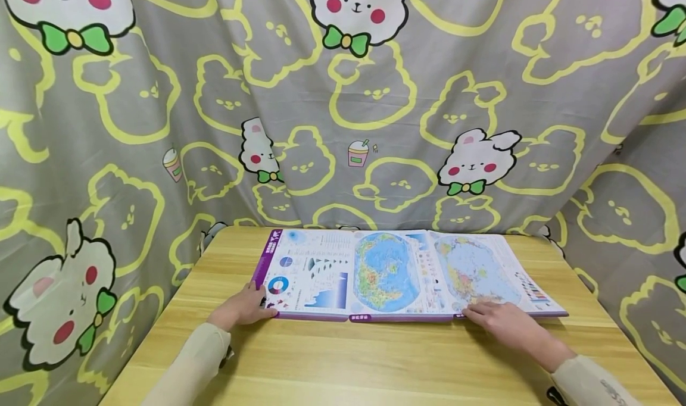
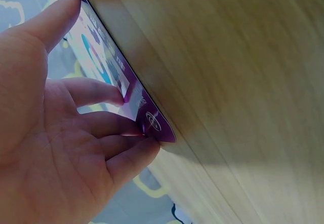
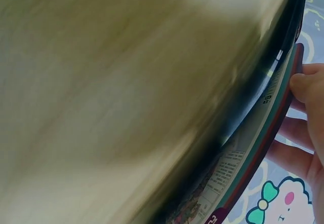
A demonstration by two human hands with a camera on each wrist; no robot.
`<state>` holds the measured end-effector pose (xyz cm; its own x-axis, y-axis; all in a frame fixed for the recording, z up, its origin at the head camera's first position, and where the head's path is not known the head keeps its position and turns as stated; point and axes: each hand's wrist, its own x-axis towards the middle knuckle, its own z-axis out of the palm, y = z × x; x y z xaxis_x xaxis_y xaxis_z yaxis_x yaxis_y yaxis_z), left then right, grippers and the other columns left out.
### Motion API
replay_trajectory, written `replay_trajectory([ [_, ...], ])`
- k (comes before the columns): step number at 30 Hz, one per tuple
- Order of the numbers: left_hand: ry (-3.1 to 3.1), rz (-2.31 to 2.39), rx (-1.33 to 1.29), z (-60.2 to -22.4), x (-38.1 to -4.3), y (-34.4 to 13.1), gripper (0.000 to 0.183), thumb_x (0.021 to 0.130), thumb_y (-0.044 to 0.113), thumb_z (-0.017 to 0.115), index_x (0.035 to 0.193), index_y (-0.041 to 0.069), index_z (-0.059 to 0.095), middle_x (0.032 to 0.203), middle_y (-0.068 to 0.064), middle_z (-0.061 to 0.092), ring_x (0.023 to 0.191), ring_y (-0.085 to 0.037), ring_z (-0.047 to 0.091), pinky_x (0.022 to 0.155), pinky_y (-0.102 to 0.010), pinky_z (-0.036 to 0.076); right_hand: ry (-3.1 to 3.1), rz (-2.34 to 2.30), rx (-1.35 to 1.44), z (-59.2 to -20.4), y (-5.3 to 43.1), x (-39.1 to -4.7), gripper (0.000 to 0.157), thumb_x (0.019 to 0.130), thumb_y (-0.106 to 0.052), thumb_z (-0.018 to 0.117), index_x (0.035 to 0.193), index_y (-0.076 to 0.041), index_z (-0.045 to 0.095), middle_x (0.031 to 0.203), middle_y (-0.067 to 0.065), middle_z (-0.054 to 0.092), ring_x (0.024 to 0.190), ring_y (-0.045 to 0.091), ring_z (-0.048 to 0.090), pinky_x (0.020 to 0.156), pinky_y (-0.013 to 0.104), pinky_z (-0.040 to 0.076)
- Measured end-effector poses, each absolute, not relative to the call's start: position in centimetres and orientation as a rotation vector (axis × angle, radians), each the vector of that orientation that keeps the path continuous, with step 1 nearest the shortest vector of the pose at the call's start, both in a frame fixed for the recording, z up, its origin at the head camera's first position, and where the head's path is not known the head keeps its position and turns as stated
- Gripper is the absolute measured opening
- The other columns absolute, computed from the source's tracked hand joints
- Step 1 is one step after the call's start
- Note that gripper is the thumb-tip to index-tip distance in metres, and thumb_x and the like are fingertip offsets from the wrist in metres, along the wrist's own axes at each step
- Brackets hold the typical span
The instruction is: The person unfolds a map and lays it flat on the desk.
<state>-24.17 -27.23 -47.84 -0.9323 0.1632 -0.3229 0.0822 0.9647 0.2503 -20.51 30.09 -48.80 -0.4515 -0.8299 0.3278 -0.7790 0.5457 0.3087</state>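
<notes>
A fold-out world map (image 1: 386, 269) lies across the back of the wooden table (image 1: 343, 358), with several panels of maps and charts facing up and a purple border. My left hand (image 1: 246, 305) rests on its near left corner. In the left wrist view the thumb touches one edge, and the spread fingers (image 2: 101, 125) lie on the purple corner (image 2: 157, 122). At the right panel's near edge, my right hand (image 1: 501, 322) pinches the map. The right wrist view shows the thumb (image 3: 301, 87) at the rim and fingers behind the sheet; the printed underside (image 3: 223, 183) of a panel shows there.
A grey curtain (image 1: 300, 102) with yellow outlines and white cartoon animals hangs behind and on both sides of the table. The map's far edge lies close to the table's back edge.
</notes>
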Motion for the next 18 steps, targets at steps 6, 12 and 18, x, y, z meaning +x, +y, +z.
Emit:
replay_trajectory([
  [6, 2.77, 0.325, 0.192, -47.7, -24.0, -27.2, 0.089, 0.086, 0.053, 0.06, 0.14, -0.013, 0.032, 0.144, -0.04, 0.018, 0.133, -0.052, 0.02, 0.106, -0.06, 0.024, -2.404, -0.185, 1.336, -49.5, 30.1, -20.7, 0.033, 0.079, -0.002, 0.054, 0.108, -0.005, 0.07, 0.101, 0.011, 0.067, 0.085, 0.027, 0.066, 0.063, 0.037, 0.056],
  [12, 2.769, 0.332, 0.197, -47.6, -24.0, -27.2, 0.089, 0.086, 0.052, 0.061, 0.14, -0.013, 0.032, 0.144, -0.041, 0.017, 0.133, -0.052, 0.019, 0.105, -0.061, 0.024, -2.433, -0.217, 1.352, -50.0, 29.9, -20.7, 0.037, 0.073, -0.002, 0.061, 0.108, -0.006, 0.07, 0.101, 0.011, 0.067, 0.084, 0.027, 0.066, 0.061, 0.036, 0.055],
  [18, 2.774, 0.325, 0.192, -47.8, -24.1, -27.2, 0.088, 0.086, 0.051, 0.062, 0.14, -0.012, 0.032, 0.144, -0.04, 0.017, 0.134, -0.051, 0.019, 0.106, -0.06, 0.024, -2.429, -0.188, 1.339, -50.1, 30.0, -20.7, 0.033, 0.075, -0.003, 0.061, 0.106, -0.007, 0.071, 0.102, 0.011, 0.066, 0.087, 0.028, 0.065, 0.064, 0.038, 0.055],
])
